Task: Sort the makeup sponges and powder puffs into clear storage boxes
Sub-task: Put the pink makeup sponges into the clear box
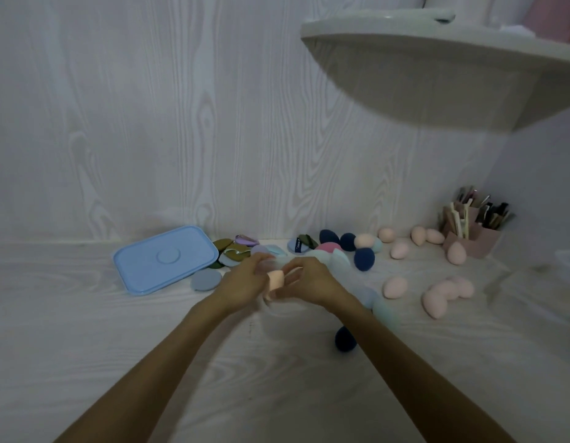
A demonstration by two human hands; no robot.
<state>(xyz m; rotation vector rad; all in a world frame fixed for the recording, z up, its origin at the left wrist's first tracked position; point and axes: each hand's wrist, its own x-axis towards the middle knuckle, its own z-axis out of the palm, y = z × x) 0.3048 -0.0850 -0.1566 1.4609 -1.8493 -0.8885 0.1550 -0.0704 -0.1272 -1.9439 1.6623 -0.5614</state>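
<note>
1. While no clear box can be made out for certain, the blue lid (164, 259) lies flat at the left of the worktop (85, 330), with flat round puffs (227, 251) piled just beside its right edge.
2. Just right of the lid, the left hand (245, 284) has its fingers curled round the near side of a peach sponge (275, 280).
3. That sponge sits between both hands, above the worktop, its long axis roughly upright and tilted a little; blur hides exactly which fingertips pinch it.
4. Meeting it from the other side, the right hand (309, 281) curls its fingers towards the sponge and seems to share the grip.
5. Further right lie dark blue sponges (363, 259) and many pink sponges (445, 294), nearer the right hand, so that hand would likely fetch them.
6. At the far right edge a faint clear rim (569, 262) shows, possibly a box; if so, the held sponge must travel rightward.
</note>
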